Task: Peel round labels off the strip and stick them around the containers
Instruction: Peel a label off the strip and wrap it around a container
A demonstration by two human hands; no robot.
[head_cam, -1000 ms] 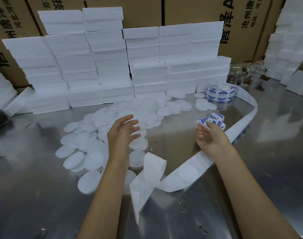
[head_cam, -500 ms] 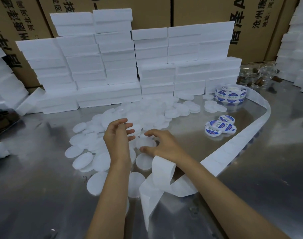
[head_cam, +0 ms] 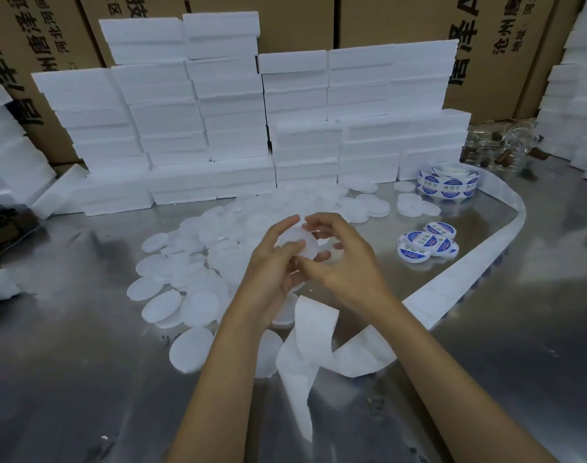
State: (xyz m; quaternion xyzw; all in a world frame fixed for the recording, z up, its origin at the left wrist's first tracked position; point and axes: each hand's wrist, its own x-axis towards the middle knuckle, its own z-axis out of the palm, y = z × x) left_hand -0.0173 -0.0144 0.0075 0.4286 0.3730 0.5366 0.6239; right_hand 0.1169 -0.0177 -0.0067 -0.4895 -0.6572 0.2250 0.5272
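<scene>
change: right hand (head_cam: 347, 265) has left the table and joined left hand (head_cam: 272, 262), both sets of fingers curled round one blank container (head_cam: 298, 245) lifted between them | meaning: ready for a label | count: four labelled containers (head_cam: 427, 242) right of fingers, one label roll (head_cam: 449, 183), one strip (head_cam: 322, 342) below the wrists, blanks uncountable

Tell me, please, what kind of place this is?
Probably a small packing or labelling workshop: a metal worktable, stacked white foam blocks before printed cardboard cartons, a label roll, and many plain white round containers awaiting labels.
</scene>
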